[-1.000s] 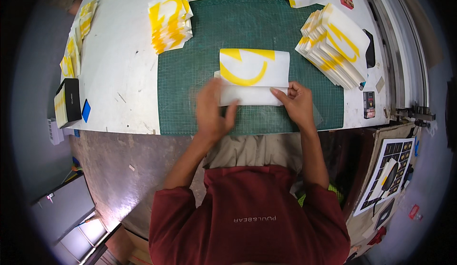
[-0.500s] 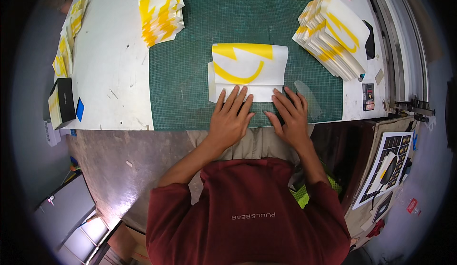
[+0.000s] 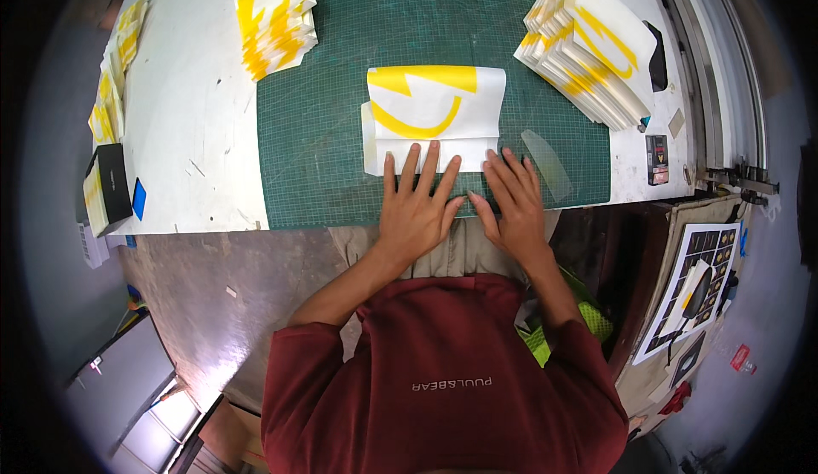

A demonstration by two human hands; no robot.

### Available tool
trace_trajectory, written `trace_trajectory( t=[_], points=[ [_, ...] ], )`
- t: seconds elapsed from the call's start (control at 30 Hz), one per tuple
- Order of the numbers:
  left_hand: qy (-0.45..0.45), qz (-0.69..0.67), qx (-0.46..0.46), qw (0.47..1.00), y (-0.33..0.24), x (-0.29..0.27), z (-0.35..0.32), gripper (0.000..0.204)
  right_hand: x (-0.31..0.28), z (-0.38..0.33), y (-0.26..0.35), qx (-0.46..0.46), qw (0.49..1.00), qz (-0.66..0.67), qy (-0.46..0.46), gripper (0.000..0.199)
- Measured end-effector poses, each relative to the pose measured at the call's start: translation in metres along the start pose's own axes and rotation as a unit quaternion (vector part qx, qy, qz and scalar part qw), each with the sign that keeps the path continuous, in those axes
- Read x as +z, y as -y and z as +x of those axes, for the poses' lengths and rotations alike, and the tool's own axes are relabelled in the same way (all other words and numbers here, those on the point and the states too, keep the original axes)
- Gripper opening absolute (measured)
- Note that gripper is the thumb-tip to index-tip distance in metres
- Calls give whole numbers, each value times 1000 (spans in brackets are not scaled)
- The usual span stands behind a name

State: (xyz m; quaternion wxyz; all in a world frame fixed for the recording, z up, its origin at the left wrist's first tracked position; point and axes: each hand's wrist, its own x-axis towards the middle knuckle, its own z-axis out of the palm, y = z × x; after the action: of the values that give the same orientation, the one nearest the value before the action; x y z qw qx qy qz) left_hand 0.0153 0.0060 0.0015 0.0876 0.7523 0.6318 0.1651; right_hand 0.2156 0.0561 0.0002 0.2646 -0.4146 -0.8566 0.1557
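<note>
A white sheet with yellow printed shapes [image 3: 426,112] lies folded on the green cutting mat [image 3: 341,133]. Its lower edge is turned up into a plain white flap with a crease above it. My left hand [image 3: 419,206] rests flat on this flap, fingers spread and pointing away from me. My right hand [image 3: 516,214] is at the sheet's lower right corner, fingers stretched out, some reaching past its right edge onto the mat. Neither hand grips anything. A narrow pale tab [image 3: 369,139] sticks out at the sheet's left side.
A clear curved plastic piece [image 3: 547,166] lies right of the sheet. Stacks of folded yellow-and-white sheets stand at back left [image 3: 277,22] and right [image 3: 588,52]. A black box [image 3: 112,186] sits at the table's left edge; a metal rail [image 3: 711,74] runs along the right.
My left fingers have spread wider on the flap. My right fingers have shifted slightly outward at the corner. The whole view has moved a little; the sheet stays folded.
</note>
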Motion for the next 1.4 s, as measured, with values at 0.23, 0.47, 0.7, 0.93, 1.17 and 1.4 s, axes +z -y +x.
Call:
trace_trajectory(
  t=[0.23, 0.47, 0.7, 0.93, 1.17, 1.4],
  points=[
    [-4, 4, 7, 1000, 1, 2, -2, 61, 9, -2, 7, 4, 997, -65, 29, 48],
    [13, 20, 16, 1000, 3, 1, -4, 68, 8, -1, 8, -4, 995, -84, 56, 48],
    [2, -17, -53, 998, 35, -17, -32, 92, 16, 4, 33, 30, 991, -114, 69, 50],
    [-1, 29, -84, 996, 21, -17, -30, 90, -3, -14, 7, 84, 985, -147, 30, 42],
    [-25, -51, -32, 998, -18, 6, -5, 77, -11, 27, -8, 111, 991, 15, -80, 45],
    [-91, -17, 19, 995, 1, 5, 5, 50, -5, 133, -59, 288, 689, 666, -9, 72]
  ],
)
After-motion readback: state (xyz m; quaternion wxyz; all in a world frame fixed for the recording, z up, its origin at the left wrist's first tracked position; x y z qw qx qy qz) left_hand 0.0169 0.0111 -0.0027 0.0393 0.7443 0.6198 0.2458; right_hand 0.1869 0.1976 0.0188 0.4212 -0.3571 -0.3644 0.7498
